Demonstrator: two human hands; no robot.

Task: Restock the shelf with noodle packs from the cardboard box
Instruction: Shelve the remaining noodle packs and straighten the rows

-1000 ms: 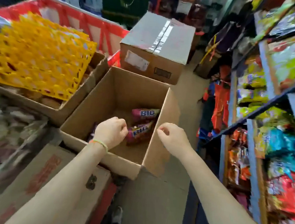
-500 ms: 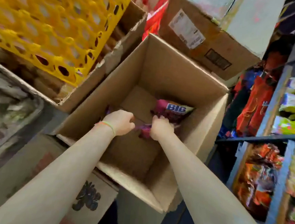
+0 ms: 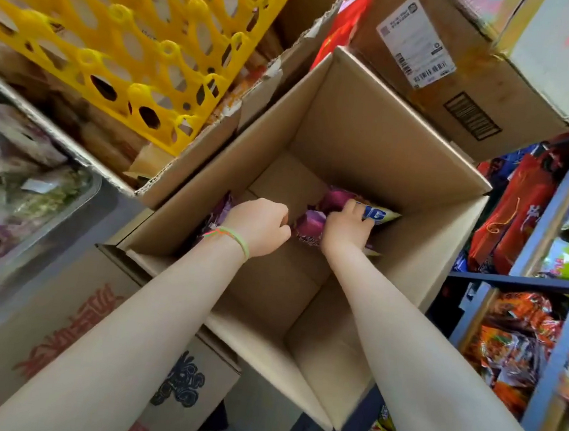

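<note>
The open cardboard box (image 3: 369,133) stands in front of me, and both my arms reach down into it. At its bottom lie purple noodle packs, one with a blue-and-yellow "BIG" label (image 3: 381,215). My right hand (image 3: 346,226) grips that pack at its left end. My left hand (image 3: 258,225), with a green band on the wrist, curls down over another purple pack (image 3: 214,221) that peeks out beside the wrist. A third purple pack (image 3: 309,226) lies between the hands. The blue metal shelf (image 3: 557,205) with bagged noodles stands at the right.
A yellow plastic tray (image 3: 120,36) lies on an open carton at the left. A sealed carton with a label (image 3: 459,86) sits behind the box. A printed carton (image 3: 70,330) is under my left arm. A metal tray of goods (image 3: 21,185) is at the far left.
I have leaned over the box. Both hands went from its front rim down to the bottom, and the right hand has closed on the "BIG" pack.
</note>
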